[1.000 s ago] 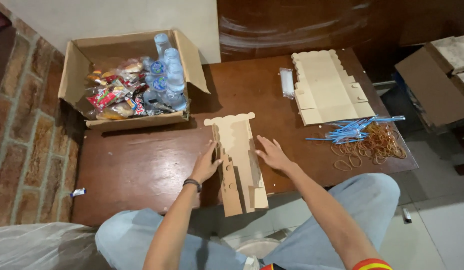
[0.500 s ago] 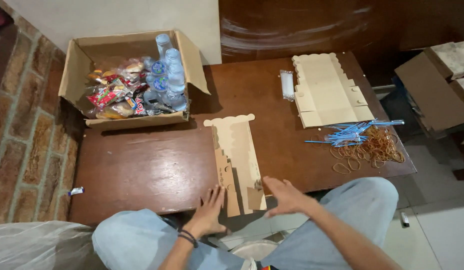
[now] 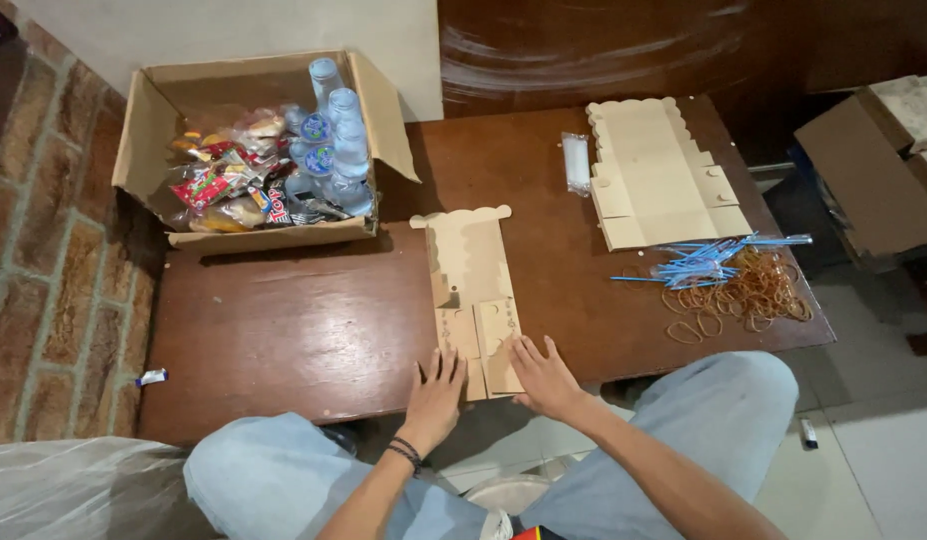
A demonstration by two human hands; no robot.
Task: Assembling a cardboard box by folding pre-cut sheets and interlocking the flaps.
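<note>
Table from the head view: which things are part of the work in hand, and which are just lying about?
In hand: flat cardboard cutout, left hand and right hand resting on its near end.

Lying about: cardboard stack, blue straws, rubber bands, snack box, water cups.

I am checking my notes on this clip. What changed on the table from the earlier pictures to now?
Both hands moved down the flat cardboard cutout toward the person, from its middle to its near end. The left hand and right hand now lie flat there, gripping nothing. The cutout, box of snacks, sheet stack, straws and rubber bands stayed put.
</note>
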